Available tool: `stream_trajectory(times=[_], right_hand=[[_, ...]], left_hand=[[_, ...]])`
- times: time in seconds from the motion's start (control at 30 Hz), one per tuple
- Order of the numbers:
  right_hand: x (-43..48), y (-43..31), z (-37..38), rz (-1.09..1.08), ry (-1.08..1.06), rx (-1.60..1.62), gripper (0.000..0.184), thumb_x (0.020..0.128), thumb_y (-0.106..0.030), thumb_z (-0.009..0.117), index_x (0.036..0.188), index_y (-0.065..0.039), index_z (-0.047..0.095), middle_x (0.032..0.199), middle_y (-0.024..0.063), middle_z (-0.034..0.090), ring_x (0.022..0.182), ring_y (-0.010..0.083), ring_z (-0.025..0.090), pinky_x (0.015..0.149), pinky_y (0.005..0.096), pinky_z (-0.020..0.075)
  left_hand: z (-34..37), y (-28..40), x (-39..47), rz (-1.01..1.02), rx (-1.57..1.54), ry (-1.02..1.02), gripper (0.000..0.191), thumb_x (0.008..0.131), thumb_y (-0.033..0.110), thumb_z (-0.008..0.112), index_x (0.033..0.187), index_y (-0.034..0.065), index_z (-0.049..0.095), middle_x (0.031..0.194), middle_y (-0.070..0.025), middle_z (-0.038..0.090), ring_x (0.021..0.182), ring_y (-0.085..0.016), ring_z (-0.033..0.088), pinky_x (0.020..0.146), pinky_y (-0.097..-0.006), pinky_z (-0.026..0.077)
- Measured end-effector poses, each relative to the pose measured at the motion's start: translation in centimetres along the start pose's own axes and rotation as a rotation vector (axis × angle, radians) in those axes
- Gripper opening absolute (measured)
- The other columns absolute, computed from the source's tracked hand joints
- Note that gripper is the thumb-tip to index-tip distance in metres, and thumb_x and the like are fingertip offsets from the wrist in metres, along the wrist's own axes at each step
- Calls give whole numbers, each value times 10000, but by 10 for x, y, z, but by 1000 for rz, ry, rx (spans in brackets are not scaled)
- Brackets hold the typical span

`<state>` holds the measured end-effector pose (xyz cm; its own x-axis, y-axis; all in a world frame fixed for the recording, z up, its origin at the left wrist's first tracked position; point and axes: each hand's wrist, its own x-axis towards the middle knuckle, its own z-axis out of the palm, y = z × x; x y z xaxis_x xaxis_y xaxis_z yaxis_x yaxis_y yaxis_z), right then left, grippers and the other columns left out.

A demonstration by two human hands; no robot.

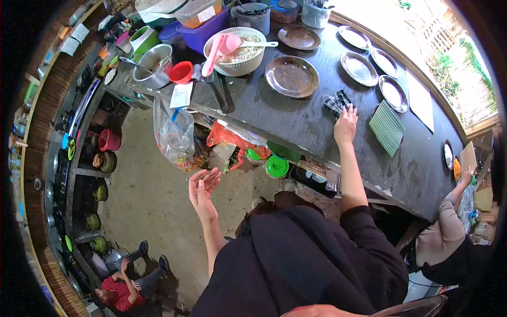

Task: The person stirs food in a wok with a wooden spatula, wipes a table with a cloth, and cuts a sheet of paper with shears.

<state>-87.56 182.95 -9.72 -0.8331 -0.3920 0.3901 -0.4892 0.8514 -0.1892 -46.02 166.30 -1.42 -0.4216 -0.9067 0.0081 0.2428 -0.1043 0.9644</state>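
My right hand (345, 126) reaches over the dark wooden table (253, 115) and holds a black-and-white checkered cloth (336, 102) against its top, fingers over the cloth's right end. My left hand (204, 194) hangs in the air over the floor, in front of the table edge, holding nothing, thumb and fingers apart. Left of the cloth sits a worn metal plate (292, 77), with another brown plate (299, 37) behind it. Beyond the cloth, several oval metal plates (359, 69) stand near the window side. A green striped sheet (387, 127) lies right of my right hand.
At the table's left are a white bowl of rice (237, 51) with pink utensils, a metal pot (153, 67) and a red cup (181, 72). A plastic bag (174, 134) hangs from the edge. One person (439, 241) works at right; another (124, 287) sits lower left.
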Motion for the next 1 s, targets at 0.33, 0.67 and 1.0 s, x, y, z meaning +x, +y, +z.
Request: stream_trajectory(times=[0.33,0.67,1.0], right_hand=[[95,52,40,-9,60,45,372,872,-103,407,1202,18,528,1324,196,465,1273,331,393,1074,398,287],[19,22,2,-327,37,258,294,839,-27,463,1106,6,581,1271,176,517,1221,325,450,1032,411,347],[102,57,37,-111,118,148,345,832,-41,444,1149,26,565,1270,173,524,1223,315,454,1042,385,333]], left_hand=[[78,-12,-5,-38,-29,-79,259,958,143,353,1152,-3,446,1095,-227,604,976,-276,623,866,-351,479],[169,-49,10,-120,-45,-401,251,947,134,389,1144,-2,464,1104,-207,607,989,-256,617,876,-337,464],[192,-49,2,-80,-32,-368,239,951,129,383,1135,1,465,1103,-200,608,985,-244,615,884,-340,454]])
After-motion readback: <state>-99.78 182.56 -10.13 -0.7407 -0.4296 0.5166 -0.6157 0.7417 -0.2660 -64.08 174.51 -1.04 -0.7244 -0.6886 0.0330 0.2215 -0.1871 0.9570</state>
